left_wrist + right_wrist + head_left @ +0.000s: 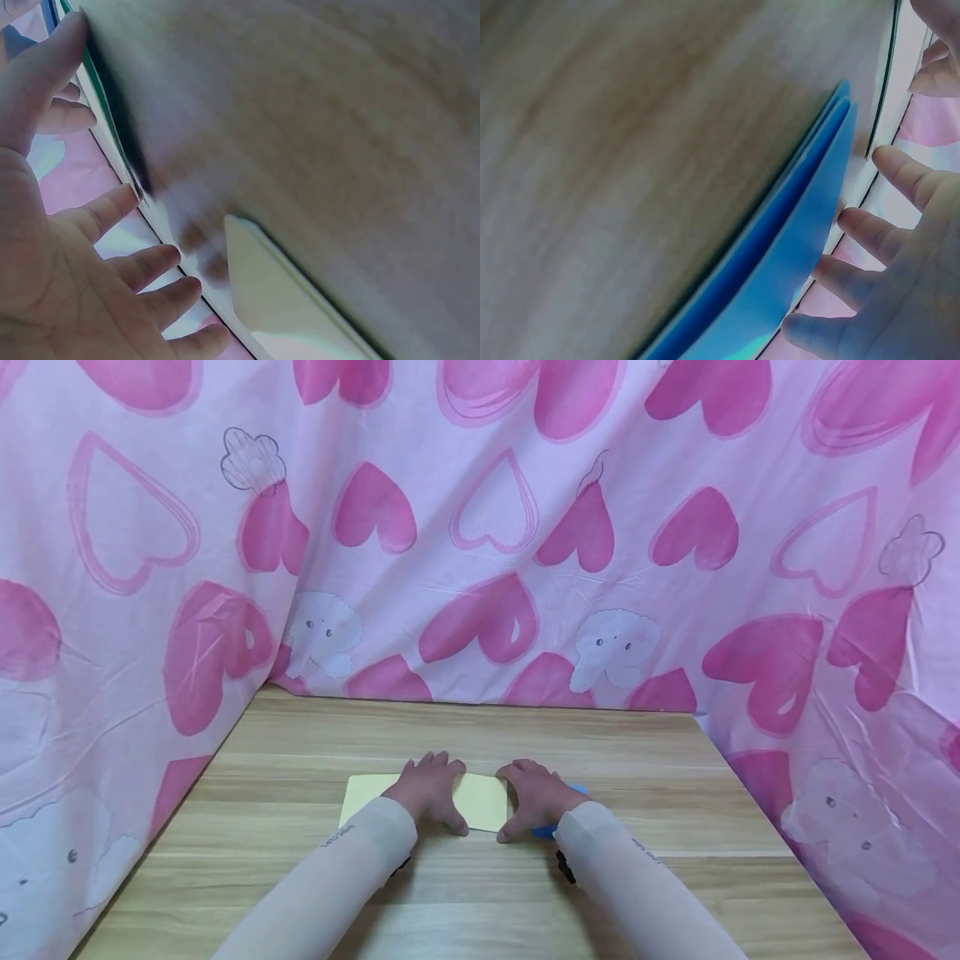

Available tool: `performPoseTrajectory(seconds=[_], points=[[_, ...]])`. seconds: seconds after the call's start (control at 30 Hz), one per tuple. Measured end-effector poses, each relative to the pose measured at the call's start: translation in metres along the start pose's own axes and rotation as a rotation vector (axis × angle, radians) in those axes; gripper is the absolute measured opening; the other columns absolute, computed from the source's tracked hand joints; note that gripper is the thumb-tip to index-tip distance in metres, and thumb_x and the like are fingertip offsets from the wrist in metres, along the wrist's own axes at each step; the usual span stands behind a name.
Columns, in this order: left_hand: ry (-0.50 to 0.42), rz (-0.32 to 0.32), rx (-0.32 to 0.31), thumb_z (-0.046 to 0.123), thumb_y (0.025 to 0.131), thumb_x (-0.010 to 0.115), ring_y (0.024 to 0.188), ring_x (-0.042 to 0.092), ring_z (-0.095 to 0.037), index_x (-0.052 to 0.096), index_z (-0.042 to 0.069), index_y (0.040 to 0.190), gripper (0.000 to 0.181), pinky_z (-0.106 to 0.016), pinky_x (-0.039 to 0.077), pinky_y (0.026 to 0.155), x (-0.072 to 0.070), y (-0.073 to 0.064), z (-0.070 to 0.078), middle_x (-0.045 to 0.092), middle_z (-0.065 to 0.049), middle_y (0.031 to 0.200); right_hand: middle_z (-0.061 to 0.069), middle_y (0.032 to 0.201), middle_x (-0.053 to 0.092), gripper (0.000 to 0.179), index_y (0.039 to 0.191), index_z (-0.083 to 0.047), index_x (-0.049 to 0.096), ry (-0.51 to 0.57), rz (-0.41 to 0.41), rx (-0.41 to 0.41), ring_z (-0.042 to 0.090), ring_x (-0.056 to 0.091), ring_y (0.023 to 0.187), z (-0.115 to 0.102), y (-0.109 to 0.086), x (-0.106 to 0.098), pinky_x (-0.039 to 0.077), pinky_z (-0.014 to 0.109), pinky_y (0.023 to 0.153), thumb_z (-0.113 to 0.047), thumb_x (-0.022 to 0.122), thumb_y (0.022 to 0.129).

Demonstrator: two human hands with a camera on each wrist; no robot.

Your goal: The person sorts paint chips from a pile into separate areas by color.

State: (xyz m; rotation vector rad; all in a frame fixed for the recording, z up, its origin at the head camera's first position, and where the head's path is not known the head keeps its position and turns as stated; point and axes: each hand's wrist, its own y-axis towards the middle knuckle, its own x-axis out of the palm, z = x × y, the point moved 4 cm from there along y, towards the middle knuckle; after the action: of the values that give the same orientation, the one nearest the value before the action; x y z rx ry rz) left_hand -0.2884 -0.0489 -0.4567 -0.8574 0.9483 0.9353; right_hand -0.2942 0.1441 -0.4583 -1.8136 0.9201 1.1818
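Note:
A flat pale-yellow piece (480,802) lies on the table between the two hands. My left hand (427,789) is at its left end and my right hand (536,793) at its right end, thumbs near the front edge. Both hands have spread, fairly straight fingers; whether they press on it cannot be told. Further left, partly behind the left hand, lies another pale-yellow flat thing (367,789), whose layered edge shows in the left wrist view. Under the right hand a blue folded sheet or cover (780,262) stands slightly parted; the head view mostly hides it.
The wood-grain table (465,902) extends around the hands. Pink heart-patterned cloth (480,527) hangs at the back and along both sides, meeting the table's edges. Long pale sleeves (322,877) cover both forearms.

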Motion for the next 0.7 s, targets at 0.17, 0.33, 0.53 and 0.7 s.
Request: performPoseTrajectory(seconds=[0.17, 0.33, 0.53, 0.7], points=[[-0.012, -0.007, 0.004, 0.055, 0.055, 0.088, 0.142, 0.025, -0.039, 0.046, 0.018, 0.142, 0.103, -0.062, 0.017, 0.112, -0.0021, -0.0008, 0.0021, 0.037, -0.016, 0.150, -0.004, 0.129, 0.049, 0.100, 0.135, -0.023, 0.049, -0.009, 0.000, 0.006, 0.020, 0.046, 0.116, 0.0025, 0.0022, 0.0016, 0.032, 0.068, 0.100, -0.063, 0.085, 0.051], [-0.019, -0.013, -0.002, 0.056, 0.055, 0.087, 0.142, 0.024, -0.038, 0.046, 0.020, 0.142, 0.103, -0.062, 0.017, 0.112, -0.0052, -0.0011, 0.0018, 0.035, -0.015, 0.151, -0.001, 0.133, 0.048, 0.101, 0.137, -0.021, 0.048, 0.010, -0.002, 0.007, 0.023, 0.045, 0.121, 0.0029, 0.0033, 0.0009, 0.029, 0.070, 0.102, -0.063, 0.085, 0.053], [-0.012, -0.008, -0.012, 0.058, 0.054, 0.087, 0.143, 0.024, -0.037, 0.046, 0.021, 0.142, 0.103, -0.062, 0.017, 0.112, -0.0060, 0.0004, -0.0022, 0.035, -0.015, 0.152, 0.001, 0.139, 0.045, 0.101, 0.138, -0.020, 0.046, 0.013, 0.000, 0.002, 0.025, 0.040, 0.129, -0.0008, 0.0035, -0.0031, 0.025, 0.067, 0.106, -0.062, 0.085, 0.054], [-0.029, 0.004, -0.015, 0.056, 0.052, 0.088, 0.142, 0.025, -0.038, 0.048, 0.021, 0.139, 0.102, -0.062, 0.017, 0.112, -0.0068, 0.0009, -0.0066, 0.036, -0.015, 0.151, 0.003, 0.139, 0.046, 0.104, 0.139, -0.020, 0.046, 0.007, -0.003, 0.013, 0.027, 0.041, 0.128, -0.0061, 0.0050, -0.0063, 0.025, 0.067, 0.106, -0.062, 0.086, 0.053]])
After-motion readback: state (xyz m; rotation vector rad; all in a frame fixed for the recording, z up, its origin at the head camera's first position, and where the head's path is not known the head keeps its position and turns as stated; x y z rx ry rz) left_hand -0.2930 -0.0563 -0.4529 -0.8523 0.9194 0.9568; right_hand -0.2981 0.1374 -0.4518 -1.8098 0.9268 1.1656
